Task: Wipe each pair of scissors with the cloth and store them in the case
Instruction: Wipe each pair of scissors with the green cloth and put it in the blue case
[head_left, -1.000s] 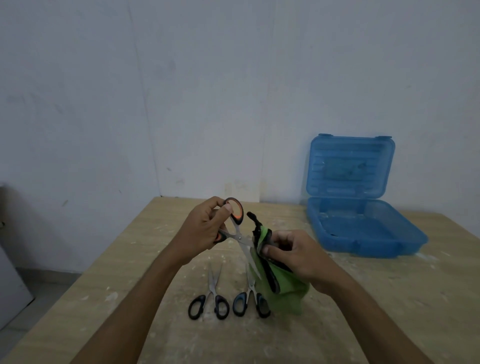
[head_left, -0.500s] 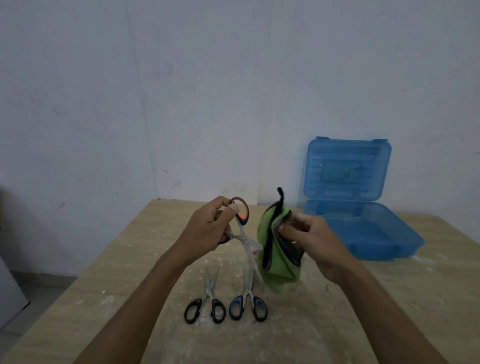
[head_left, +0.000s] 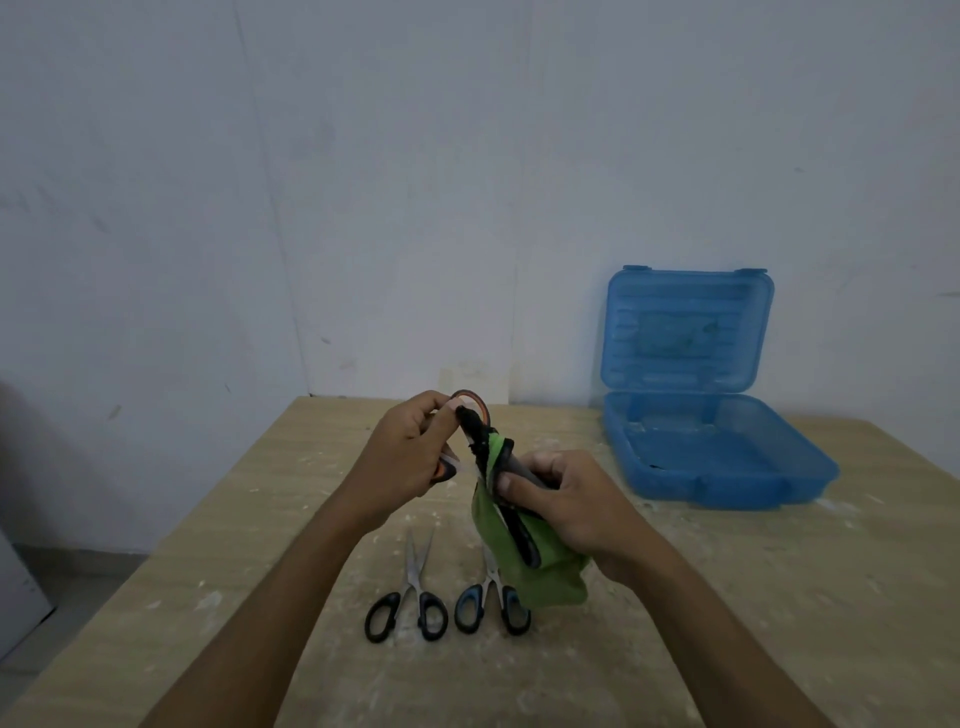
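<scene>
My left hand (head_left: 405, 457) grips the orange-and-black handles of a pair of scissors (head_left: 471, 405) held above the table. My right hand (head_left: 561, 499) pinches a green cloth with black trim (head_left: 530, 561) wrapped around those scissors' blades, which are hidden inside it. Two more pairs lie side by side on the table below: black-handled scissors (head_left: 408, 603) on the left and blue-and-black-handled scissors (head_left: 491, 603) on the right, partly under the hanging cloth. The blue plastic case (head_left: 717, 457) stands open at the back right, its lid upright.
The wooden table (head_left: 779, 597) is dusted with white specks. A white wall stands right behind the table and the case's lid (head_left: 685, 327). The table's left edge drops to the floor.
My right hand has brought the cloth leftward onto the scissors' blades and closed it around them. The left hand has stayed in place with the handles.
</scene>
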